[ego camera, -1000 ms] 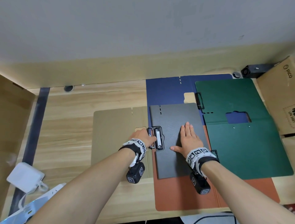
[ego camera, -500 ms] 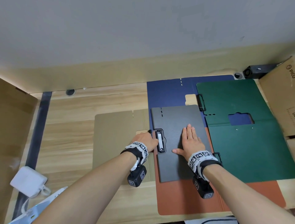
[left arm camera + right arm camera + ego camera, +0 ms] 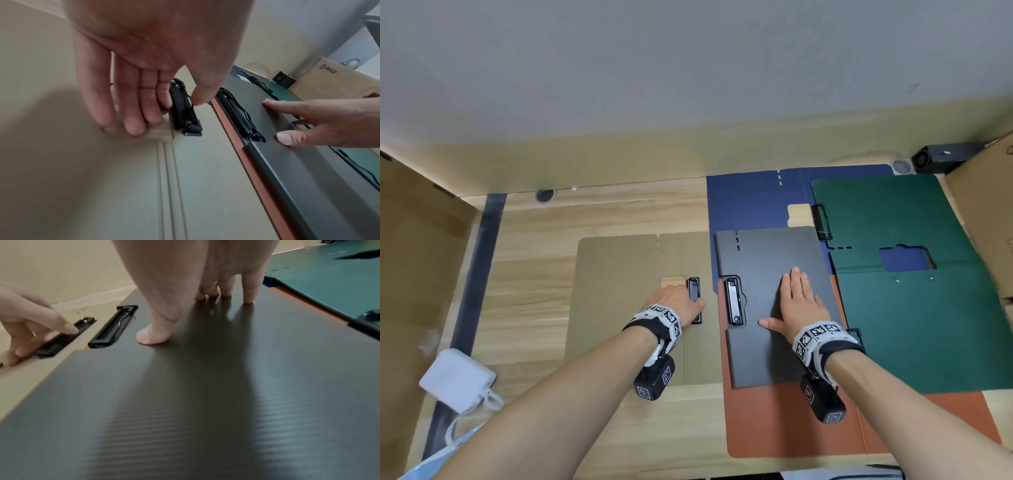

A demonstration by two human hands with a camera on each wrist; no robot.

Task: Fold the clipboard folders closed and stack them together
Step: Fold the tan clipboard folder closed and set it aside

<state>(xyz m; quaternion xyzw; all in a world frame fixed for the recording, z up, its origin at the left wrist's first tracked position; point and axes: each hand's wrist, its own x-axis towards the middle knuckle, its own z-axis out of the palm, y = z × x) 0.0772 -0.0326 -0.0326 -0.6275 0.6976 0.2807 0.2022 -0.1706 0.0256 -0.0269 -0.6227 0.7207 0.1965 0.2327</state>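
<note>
A tan folder (image 3: 619,291) lies open on the left of the desk. My left hand (image 3: 681,301) pinches its black clip (image 3: 694,287) between thumb and fingers, seen close in the left wrist view on the clip (image 3: 185,113). Just to the right a grey folder (image 3: 763,253) lies folded closed, its own clip (image 3: 732,301) on its left edge. My right hand (image 3: 796,298) rests flat on the grey cover (image 3: 205,402), fingers straight. Under the grey one lie an open orange folder (image 3: 774,421) and an open blue folder (image 3: 750,202). An open green folder (image 3: 914,325) overlaps them on the right.
A cardboard box (image 3: 986,212) stands at the right edge and a cardboard panel (image 3: 414,257) at the left. A white adapter (image 3: 457,380) with its cable lies front left. A small black device (image 3: 941,157) sits at the back right. Bare wooden desk (image 3: 534,274) shows left of the tan folder.
The tan folder has slid a little to the left with my left hand on its clip, opening a gap to the grey folder. My right hand stays flat on the grey cover.
</note>
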